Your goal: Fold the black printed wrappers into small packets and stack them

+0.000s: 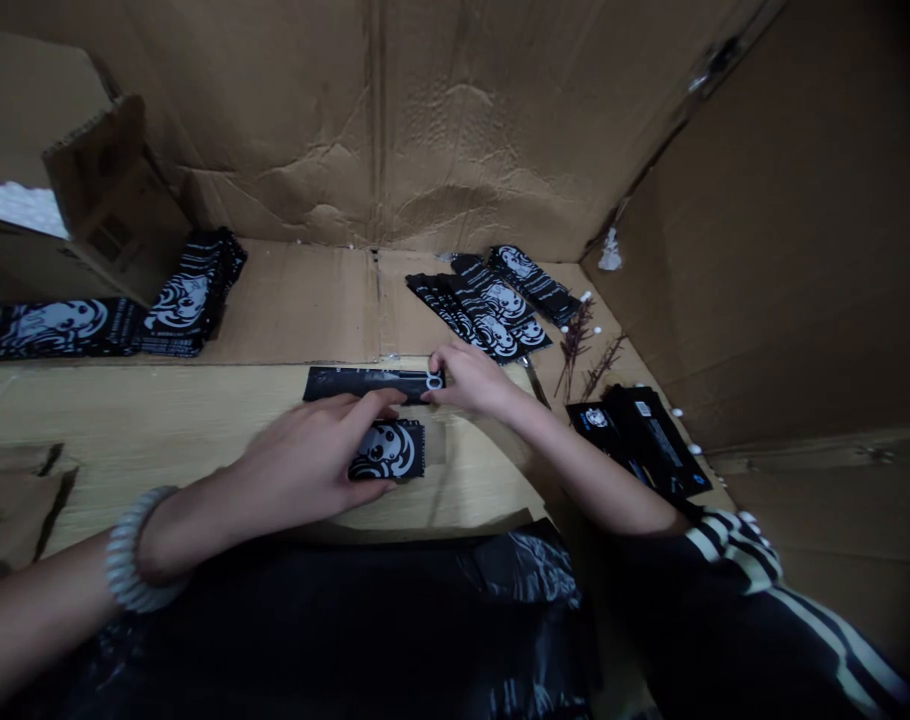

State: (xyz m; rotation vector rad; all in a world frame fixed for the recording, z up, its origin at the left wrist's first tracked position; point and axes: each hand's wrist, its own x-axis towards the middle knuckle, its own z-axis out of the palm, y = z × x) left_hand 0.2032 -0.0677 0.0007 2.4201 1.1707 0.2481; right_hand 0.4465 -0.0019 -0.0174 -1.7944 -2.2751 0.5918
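Observation:
My left hand (312,450) curves over a black packet (391,449) with a white swirling face print, gripping it by its long edges on the pale wooden table. Just beyond lies a second, slimmer black packet (357,383). What looks like a small pair of scissors (433,381), real or printed, shows at its right end. There my right hand (466,380) pinches the packet's end between thumb and fingers. The left fingertips come close to its near edge; whether they touch it, I cannot tell.
Printed black packets (492,305) lie fanned out at the back, beside dark dried sprigs (575,345). More packets (189,295) lean by an open carton (117,200) at left. Darker packets (654,440) lie right. Black plastic (395,620) covers the front; cardboard walls (462,120) enclose the table.

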